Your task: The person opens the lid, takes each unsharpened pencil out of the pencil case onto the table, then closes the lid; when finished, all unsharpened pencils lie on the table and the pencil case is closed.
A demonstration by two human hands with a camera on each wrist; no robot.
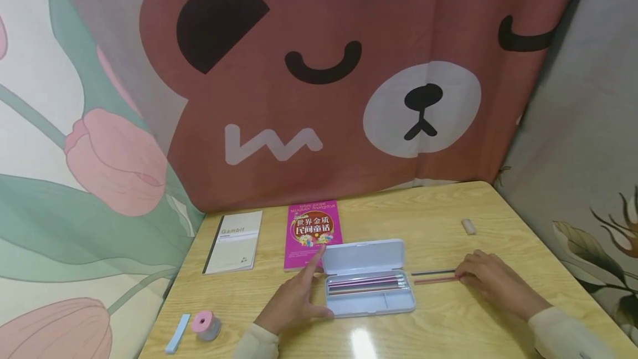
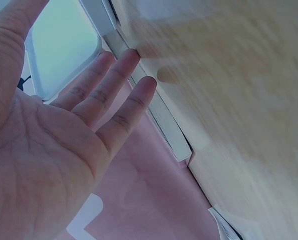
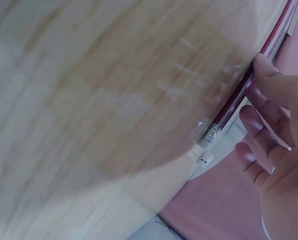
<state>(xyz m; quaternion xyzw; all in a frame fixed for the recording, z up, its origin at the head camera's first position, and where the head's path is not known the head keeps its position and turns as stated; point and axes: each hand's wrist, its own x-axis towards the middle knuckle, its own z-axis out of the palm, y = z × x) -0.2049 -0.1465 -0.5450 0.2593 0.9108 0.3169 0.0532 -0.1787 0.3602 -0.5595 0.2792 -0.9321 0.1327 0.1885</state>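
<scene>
An open white pencil case (image 1: 363,312) lies on the table with its lid (image 1: 363,258) tipped back, several pencils (image 1: 366,285) side by side in its upper compartment. At its left end my left hand (image 1: 297,299) is spread, fingers extended near the lid and thumb at the case's lower left corner. To the right of the case, my right hand (image 1: 490,280) pinches a red pencil (image 3: 233,102) between thumb and index finger, its eraser end towards me in the right wrist view. Just behind the red pencil lies a dark pencil (image 1: 433,272), partly hidden by my right hand.
A pink book (image 1: 311,231) lies behind the case, a Gambit notebook (image 1: 233,241) left of it. Nearer on the left are a light blue strip (image 1: 178,333) and a pink-topped roll (image 1: 206,326). An eraser-like block (image 1: 468,226) sits back right. Printed curtains (image 1: 319,109) border the table.
</scene>
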